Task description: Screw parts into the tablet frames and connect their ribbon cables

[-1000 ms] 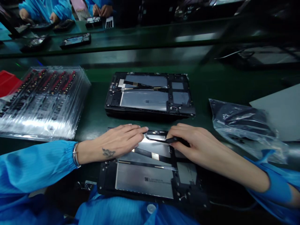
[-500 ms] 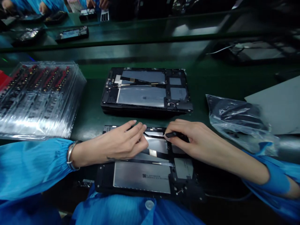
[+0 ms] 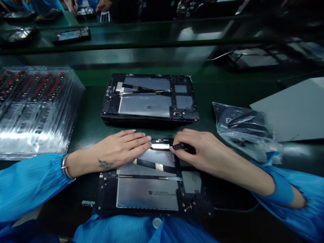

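Note:
An opened tablet (image 3: 149,192) with its battery and flat cables exposed lies in front of me. My left hand (image 3: 125,146) is laid flat across its upper left part, fingers stretched out, the fingertips on a thin black cable (image 3: 160,149) near the far edge. My right hand (image 3: 199,146) is closed in a pinch around a slim black tool (image 3: 183,146), its tip by the cable's right end. The fingers hide part of the tool, so its exact kind is unclear.
Behind lies a stack of similar opened tablets (image 3: 145,104). At left stand stacked clear plastic trays (image 3: 37,114) holding small circuit boards. A clear bag (image 3: 243,128) with dark parts and a grey sheet (image 3: 291,108) lie at right. Another person's hands (image 3: 103,5) are across the bench.
My left hand's curled fingers have flattened and come down along the black cable. My right hand keeps hold of the black tool. The whole view has shifted slightly.

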A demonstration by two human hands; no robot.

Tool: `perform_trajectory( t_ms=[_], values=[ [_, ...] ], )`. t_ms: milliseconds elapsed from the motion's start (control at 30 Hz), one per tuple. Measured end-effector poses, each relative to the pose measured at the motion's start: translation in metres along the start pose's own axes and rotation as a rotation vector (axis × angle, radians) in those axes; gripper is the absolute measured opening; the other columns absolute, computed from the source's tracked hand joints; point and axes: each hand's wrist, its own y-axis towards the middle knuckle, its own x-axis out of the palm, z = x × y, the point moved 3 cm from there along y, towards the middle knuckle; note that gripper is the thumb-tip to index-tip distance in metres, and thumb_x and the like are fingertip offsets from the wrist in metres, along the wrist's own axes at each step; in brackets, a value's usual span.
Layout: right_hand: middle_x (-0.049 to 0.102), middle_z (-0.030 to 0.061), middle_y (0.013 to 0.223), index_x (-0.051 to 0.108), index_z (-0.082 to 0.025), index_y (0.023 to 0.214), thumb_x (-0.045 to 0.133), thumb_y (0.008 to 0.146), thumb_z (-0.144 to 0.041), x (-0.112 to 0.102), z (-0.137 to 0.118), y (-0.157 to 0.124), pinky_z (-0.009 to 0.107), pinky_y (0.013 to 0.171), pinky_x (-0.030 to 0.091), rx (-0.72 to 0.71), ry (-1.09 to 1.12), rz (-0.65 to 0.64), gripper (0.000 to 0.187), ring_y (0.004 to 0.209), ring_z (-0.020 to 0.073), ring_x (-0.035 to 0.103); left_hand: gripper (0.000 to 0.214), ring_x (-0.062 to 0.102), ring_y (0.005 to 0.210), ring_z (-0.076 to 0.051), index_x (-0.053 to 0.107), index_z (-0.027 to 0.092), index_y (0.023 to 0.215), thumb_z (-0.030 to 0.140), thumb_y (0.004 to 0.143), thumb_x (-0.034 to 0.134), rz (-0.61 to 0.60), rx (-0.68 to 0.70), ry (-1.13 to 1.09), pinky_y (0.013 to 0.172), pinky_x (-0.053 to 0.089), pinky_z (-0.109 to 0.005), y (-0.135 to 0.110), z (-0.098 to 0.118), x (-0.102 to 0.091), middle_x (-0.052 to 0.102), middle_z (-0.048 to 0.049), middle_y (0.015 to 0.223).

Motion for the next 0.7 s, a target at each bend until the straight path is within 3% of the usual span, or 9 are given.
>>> perform_trajectory(
  t_ms=[167,367,700],
  values=[
    [0.065,0.0040,0.076,0.061,-0.020,0.074,0.053,0.086,-0.019,0.0004,-0.0032,0.0014,0.028,0.057,0.040,0.009,-0.066,-0.020,0.015,0.070,0.0174,0.059,0.037,0.057,0.133,-0.029,0.056,0.009,0.136,0.024,0.105,0.043,-0.024,0.035,0.083,0.110,0.049,-0.044,0.0013,0.0016,-0.0003,0.058,-0.0168,0.142],
    [0.066,0.0043,0.079,0.063,-0.019,0.077,0.053,0.087,-0.015,0.0007,-0.0058,0.0011,0.028,0.059,0.040,0.005,-0.116,-0.040,0.014,0.072,0.0183,0.059,0.036,0.052,0.138,-0.027,0.055,0.016,0.138,0.025,0.104,0.044,-0.039,0.012,0.093,0.116,0.043,-0.044,-0.0004,0.0016,0.0043,0.055,-0.0133,0.147],
    [0.064,0.0031,0.077,0.061,-0.019,0.076,0.056,0.087,-0.015,0.0035,-0.0032,0.0010,0.027,0.059,0.037,0.001,-0.113,-0.022,0.013,0.072,0.0174,0.056,0.038,0.054,0.135,-0.030,0.054,0.009,0.137,0.022,0.105,0.040,-0.031,0.068,0.250,0.112,0.047,-0.046,0.0016,0.0063,0.0031,0.056,-0.0160,0.145]
  ],
)
